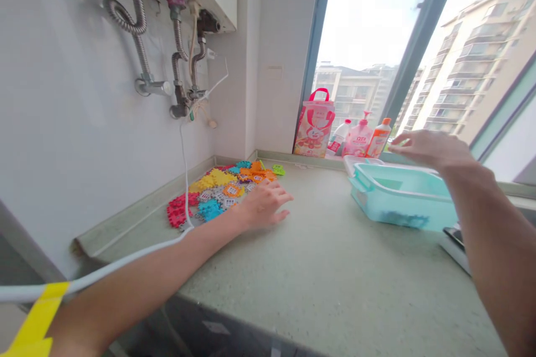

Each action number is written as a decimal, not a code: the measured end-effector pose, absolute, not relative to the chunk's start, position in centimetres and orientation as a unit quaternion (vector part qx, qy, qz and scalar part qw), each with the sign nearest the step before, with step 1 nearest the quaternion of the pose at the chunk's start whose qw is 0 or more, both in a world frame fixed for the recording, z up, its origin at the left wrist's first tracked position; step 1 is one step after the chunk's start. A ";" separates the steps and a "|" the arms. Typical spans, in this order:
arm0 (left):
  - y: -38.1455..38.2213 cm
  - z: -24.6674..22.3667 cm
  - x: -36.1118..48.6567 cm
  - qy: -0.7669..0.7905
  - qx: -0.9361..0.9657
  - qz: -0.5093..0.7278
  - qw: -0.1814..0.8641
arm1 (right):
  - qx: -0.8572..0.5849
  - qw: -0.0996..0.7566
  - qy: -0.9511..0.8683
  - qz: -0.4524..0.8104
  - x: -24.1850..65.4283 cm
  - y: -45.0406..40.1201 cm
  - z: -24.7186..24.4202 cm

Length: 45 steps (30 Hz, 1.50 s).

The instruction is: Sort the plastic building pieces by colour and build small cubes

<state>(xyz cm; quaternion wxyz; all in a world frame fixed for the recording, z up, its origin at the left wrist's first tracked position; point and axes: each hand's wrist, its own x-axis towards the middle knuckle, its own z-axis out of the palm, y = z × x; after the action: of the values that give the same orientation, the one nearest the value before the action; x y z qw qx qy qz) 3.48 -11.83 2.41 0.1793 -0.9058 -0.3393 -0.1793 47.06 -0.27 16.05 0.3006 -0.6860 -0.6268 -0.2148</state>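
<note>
The left hand [263,205] is open, its loosely spread fingers pointing right, above the counter [318,268] and just beside the pieces [210,209]. The right hand [438,148] is also open, slightly bent, pointing left over the box [402,209]. The box stands near the counter's far edge, its long axis going left to right. The pieces lie flat at the far-left corner, their group stretching slantwise along the left edge. Behind are bottles [359,138].

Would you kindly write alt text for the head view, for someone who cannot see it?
A left hand beside a pile of colourful toothed pieces on a counter, and a right hand raised near a teal bin; bottles stand by a window behind.
</note>
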 end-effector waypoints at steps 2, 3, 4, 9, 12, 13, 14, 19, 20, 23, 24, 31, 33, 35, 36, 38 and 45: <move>-11.2 2.6 2.5 -0.363 -0.895 -0.175 0.188 | -0.661 0.305 -0.637 -0.254 43.7 -2.5 17.5; -11.0 2.5 2.2 -0.372 -0.892 -0.171 0.191 | -0.634 0.331 -0.644 -0.270 41.7 -3.5 17.8; -10.9 2.4 2.0 -0.378 -0.890 -0.168 0.193 | -0.607 0.354 -0.655 -0.277 39.5 -4.3 17.7; -11.4 1.6 3.1 -0.358 -0.904 -0.135 0.191 | -0.505 0.332 -0.776 -0.178 28.3 -3.7 12.5; -11.7 1.5 4.1 -0.348 -0.908 -0.132 0.190 | -0.489 0.270 -0.825 -0.083 22.7 0.3 8.3; -11.8 1.5 4.3 -0.348 -0.909 -0.134 0.188 | -0.492 0.255 -0.831 -0.049 21.0 1.9 7.2; -11.8 1.5 4.3 -0.347 -0.909 -0.135 0.185 | -0.495 0.239 -0.836 -0.012 19.5 3.5 6.4; -11.5 1.7 3.7 -0.354 -0.910 -0.123 0.178 | -0.481 0.206 -0.849 0.077 13.8 9.6 4.1; -11.4 1.7 3.6 -0.354 -0.909 -0.122 0.182 | -0.481 0.206 -0.848 0.083 13.1 10.4 3.8; -11.2 1.7 3.4 -0.351 -0.908 -0.125 0.192 | -0.496 0.219 -0.837 0.079 11.8 11.9 3.1; -11.2 1.7 3.4 -0.350 -0.908 -0.125 0.193 | -0.505 0.229 -0.829 0.072 11.7 12.3 3.0; -11.1 1.5 3.4 -0.345 -0.912 -0.135 0.176 | -0.599 0.319 -0.733 0.039 15.9 13.3 3.3; -11.0 1.3 3.4 -0.343 -0.913 -0.140 0.172 | -0.616 0.326 -0.716 0.045 18.4 12.7 2.6; -11.0 0.9 3.6 -0.338 -0.914 -0.141 0.175 | -0.621 0.322 -0.712 0.057 20.8 11.7 1.4; -11.0 0.7 3.8 -0.334 -0.915 -0.141 0.176 | -0.619 0.317 -0.716 0.066 21.9 11.2 0.7; -11.0 0.4 4.2 -0.324 -0.918 -0.144 0.179 | -0.605 0.302 -0.732 0.085 23.4 10.2 -0.6; -11.2 0.5 4.7 -0.320 -0.923 -0.149 0.153 | -0.559 0.277 -0.772 0.118 23.4 10.6 -1.7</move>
<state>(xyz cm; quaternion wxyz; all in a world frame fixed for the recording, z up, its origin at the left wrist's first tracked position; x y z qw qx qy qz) 4.70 -11.18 0.53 0.1527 -0.9232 -0.3197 -0.1486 23.41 10.58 -1.74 0.2772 -0.5595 -0.7722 0.1177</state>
